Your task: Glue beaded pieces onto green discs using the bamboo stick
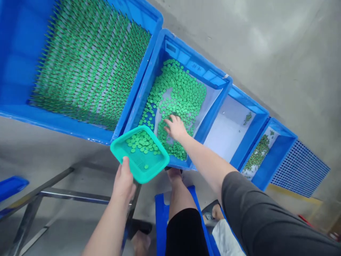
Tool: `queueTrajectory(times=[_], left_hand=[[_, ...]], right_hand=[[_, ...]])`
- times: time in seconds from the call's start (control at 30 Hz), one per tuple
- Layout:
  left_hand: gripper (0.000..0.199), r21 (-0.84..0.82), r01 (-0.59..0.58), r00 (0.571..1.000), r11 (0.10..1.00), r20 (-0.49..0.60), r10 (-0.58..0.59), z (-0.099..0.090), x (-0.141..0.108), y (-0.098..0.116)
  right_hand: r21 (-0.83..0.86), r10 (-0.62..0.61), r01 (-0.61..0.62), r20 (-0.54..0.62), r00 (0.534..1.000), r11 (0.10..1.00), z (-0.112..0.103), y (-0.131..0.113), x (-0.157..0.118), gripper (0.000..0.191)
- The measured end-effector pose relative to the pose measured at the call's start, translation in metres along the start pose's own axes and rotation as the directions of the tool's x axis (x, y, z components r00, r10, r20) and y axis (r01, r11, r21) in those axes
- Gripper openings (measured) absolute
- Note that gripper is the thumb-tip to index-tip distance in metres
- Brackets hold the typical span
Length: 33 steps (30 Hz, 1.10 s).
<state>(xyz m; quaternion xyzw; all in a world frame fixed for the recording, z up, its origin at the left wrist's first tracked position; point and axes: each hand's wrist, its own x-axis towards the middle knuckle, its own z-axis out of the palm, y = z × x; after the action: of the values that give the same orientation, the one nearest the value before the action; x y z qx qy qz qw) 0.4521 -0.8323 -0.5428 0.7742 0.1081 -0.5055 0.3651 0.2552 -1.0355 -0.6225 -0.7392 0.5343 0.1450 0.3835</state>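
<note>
the left hand [124, 181] is gripping a green tray [135, 158] by its near wall, thumb over the rim. the right hand [176, 127] is spreading its fingers among green discs [186, 92] in a blue bin [213, 117]; whether it is grasping any, i cannot tell. discs are lying beneath and beyond it, nearer than to the left hand, while the tray is sitting left of it, by the bin's near corner.
</note>
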Motion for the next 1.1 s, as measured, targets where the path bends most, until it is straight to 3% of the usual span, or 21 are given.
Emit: queueTrajectory(times=[0.13,0.23,0.37,0.57,0.7,0.83,1.0,1.1], left_hand=[[0.075,0.021,-0.025,0.999,0.999,-0.026,0.026,-0.007,0.005,0.013],[0.073,0.025,-0.042,0.998,0.999,-0.035,0.043,-0.01,0.006,0.02],[0.076,0.007,-0.037,0.999,0.999,-0.001,0.037,-0.01,0.004,0.022],[0.079,-0.008,-0.017,1.0,1.0,0.017,0.018,-0.007,-0.001,0.015],[0.078,-0.007,-0.004,1.0,1.0,0.026,0.004,-0.001,-0.001,0.008],[0.078,0.0,0.0,0.999,1.0,0.035,0.0,0.004,0.003,0.002],[0.07,0.009,-0.007,0.999,1.0,0.039,0.007,0.014,0.011,-0.003],[0.062,0.003,-0.011,0.996,1.0,0.089,0.011,0.028,0.013,-0.006]], right_hand=[[-0.066,-0.104,0.118,0.189,0.976,0.991,0.037,-0.011,-0.035,0.043],[-0.107,-0.087,0.124,0.298,0.951,0.986,0.052,-0.005,-0.076,0.041],[-0.169,0.039,0.023,0.354,0.935,0.985,0.058,0.015,-0.113,0.041],[-0.127,0.204,-0.166,0.391,0.898,0.978,0.07,0.022,-0.111,0.042],[-0.033,0.283,-0.293,0.382,0.88,0.956,0.08,0.017,-0.109,0.042],[0.133,0.302,-0.363,0.337,0.892,0.922,0.08,0.016,-0.109,0.042],[0.352,0.281,-0.344,0.219,0.934,0.87,0.059,0.017,-0.101,0.042],[0.435,0.245,-0.265,0.101,0.964,0.861,0.038,0.004,-0.1,0.036]])
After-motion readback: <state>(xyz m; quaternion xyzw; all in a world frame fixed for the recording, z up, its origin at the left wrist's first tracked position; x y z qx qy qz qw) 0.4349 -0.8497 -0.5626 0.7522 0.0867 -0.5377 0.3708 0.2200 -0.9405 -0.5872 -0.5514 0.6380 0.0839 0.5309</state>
